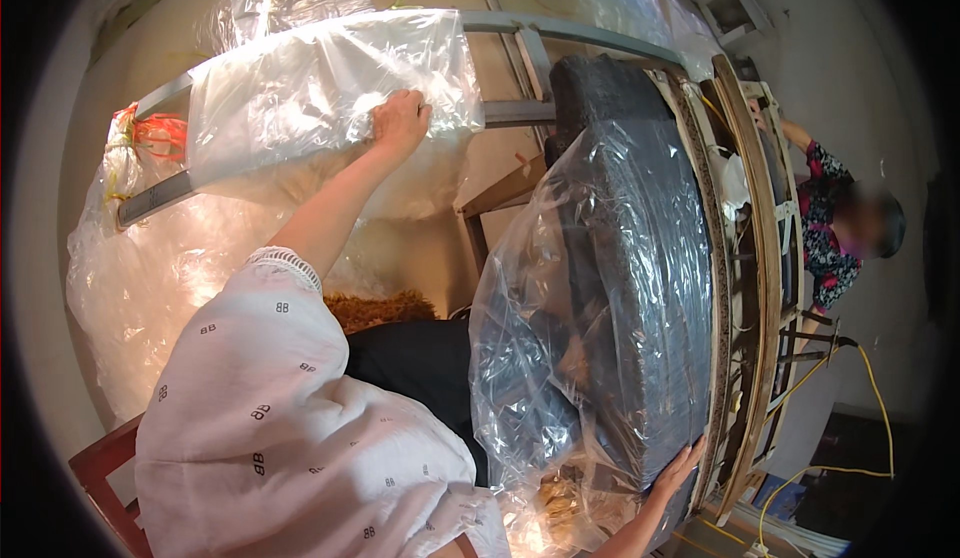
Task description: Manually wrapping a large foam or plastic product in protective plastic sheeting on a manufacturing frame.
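Observation:
My left hand (402, 124) is closed, fingers curled onto the clear plastic sheet (290, 88) that lies across a grey metal rack (165, 198). On the right stands a tall dark stack (655, 258) of what looks like thin sheets, its exact kind unclear. Loose clear plastic film (535, 288) drapes over its near side and hangs down in folds. Low on this stack, my right hand (680, 468) rests with fingers stretched out against the film-covered side, holding nothing.
Beyond the stack is a wooden and metal frame (765, 288) with yellow cables (885, 408). A person (835, 213) in a dark patterned top works at its far side. Orange ties (160, 136) hang at the rack's left end. A red chair (100, 473) shows at lower left.

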A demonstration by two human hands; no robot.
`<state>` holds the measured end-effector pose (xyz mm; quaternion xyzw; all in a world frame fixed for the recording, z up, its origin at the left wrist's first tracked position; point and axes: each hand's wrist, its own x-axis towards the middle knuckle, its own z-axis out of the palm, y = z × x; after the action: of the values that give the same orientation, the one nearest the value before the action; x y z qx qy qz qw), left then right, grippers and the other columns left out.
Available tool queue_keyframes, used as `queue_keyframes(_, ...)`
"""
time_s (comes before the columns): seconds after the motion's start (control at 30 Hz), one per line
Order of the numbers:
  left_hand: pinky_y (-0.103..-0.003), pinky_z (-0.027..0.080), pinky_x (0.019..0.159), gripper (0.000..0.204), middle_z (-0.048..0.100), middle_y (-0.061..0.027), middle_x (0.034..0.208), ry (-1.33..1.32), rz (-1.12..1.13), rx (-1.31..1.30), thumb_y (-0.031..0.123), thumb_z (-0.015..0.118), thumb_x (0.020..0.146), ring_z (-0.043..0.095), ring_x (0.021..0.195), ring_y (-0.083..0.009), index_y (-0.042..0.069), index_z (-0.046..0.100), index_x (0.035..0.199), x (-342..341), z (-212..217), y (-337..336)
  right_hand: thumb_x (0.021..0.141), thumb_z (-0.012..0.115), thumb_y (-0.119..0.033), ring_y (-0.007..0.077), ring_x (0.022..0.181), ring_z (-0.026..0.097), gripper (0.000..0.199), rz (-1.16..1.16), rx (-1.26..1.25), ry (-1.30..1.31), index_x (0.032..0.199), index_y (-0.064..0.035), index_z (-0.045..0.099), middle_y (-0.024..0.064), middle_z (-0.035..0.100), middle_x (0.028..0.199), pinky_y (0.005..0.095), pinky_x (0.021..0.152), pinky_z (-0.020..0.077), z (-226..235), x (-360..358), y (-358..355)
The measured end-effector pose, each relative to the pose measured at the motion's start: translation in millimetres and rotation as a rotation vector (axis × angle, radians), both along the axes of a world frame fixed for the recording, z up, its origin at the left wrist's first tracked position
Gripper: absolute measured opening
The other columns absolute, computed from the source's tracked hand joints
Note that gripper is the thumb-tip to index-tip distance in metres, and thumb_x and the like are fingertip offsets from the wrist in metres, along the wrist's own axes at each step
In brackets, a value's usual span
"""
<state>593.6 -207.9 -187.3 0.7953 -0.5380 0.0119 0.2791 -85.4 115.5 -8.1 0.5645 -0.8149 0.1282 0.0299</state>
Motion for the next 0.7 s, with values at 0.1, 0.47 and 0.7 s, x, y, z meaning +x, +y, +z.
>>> queue_keyframes(0.1,-0.039,0.044,0.072,0.024,0.061,-0.0066,0.089,0.347,-0.060,-0.079,0.027,0.053,0.088,0.060,0.084,-0.0252,0.004,0.059,0.088,27,-20,-5,0.098,0.030,-0.035,0.0335,0.133,0.024,0.052,-0.015,0.022,0.026,0.139,-0.0028,0.030,0.0185,0.026,0.144,0.0421,0.107,0.0212,-2,-4,-3)
queue_keyframes(0.47,-0.026,0.044,0.064,0.016,0.051,-0.0041,0.073,1.569,-0.102,-0.235,0.019,0.045,0.093,0.053,0.067,-0.0141,0.008,0.055,0.088,67,58,77,0.099,0.029,-0.035,0.0269,0.116,0.045,0.044,0.176,-0.445,-0.044,0.127,-0.0043,0.045,0.0148,0.048,0.124,0.0395,0.095,0.0388,79,123,-84)
queue_keyframes(0.7,-0.028,0.041,0.074,0.024,0.047,-0.0015,0.079,1.272,-0.787,0.159,0.025,0.045,0.095,0.046,0.078,-0.0116,0.004,0.049,0.085,-57,123,175,0.095,0.039,-0.025,0.0195,0.099,0.057,0.032,0.499,-0.048,-0.934,0.111,-0.0046,0.056,0.0106,0.055,0.116,0.0323,0.083,0.0455,61,355,-164)
